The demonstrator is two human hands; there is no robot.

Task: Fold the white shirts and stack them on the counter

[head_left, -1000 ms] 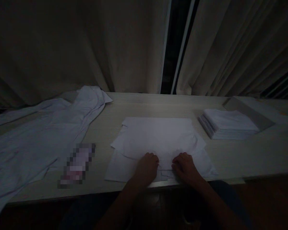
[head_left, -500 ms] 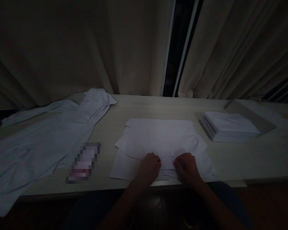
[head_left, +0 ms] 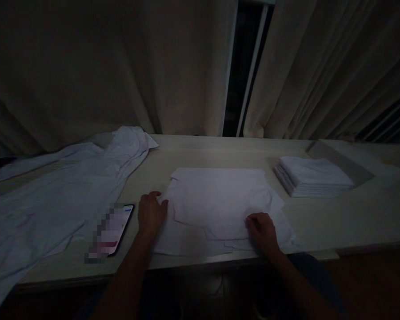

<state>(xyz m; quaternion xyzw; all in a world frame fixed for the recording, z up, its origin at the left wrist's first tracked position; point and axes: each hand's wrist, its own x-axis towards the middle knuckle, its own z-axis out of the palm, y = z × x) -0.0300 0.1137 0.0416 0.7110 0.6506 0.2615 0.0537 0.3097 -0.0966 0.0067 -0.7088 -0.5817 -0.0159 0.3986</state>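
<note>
A partly folded white shirt [head_left: 216, 195] lies flat on the table in front of me, its layers uneven along the near edge. My left hand [head_left: 152, 212] is at the shirt's left side, with thumb and fingers apart around the outer edge of the cloth. Near the front right part of the same shirt, my right hand [head_left: 262, 230] has its fingers curled together on the fabric. What lies under those curled fingers is partly hidden.
Unfolded white clothing [head_left: 63, 200] spreads over the left of the table [head_left: 200, 153]. A phone [head_left: 115, 231], partly pixelated, lies beside my left forearm. At the right stands a stack of folded white clothes [head_left: 315, 175]. Curtains [head_left: 186, 66] hang behind.
My left hand has let go of the shirt's near edge and moved left to its side. The near left part of the folded layer now lies uncovered. My right hand stays nearly in place.
</note>
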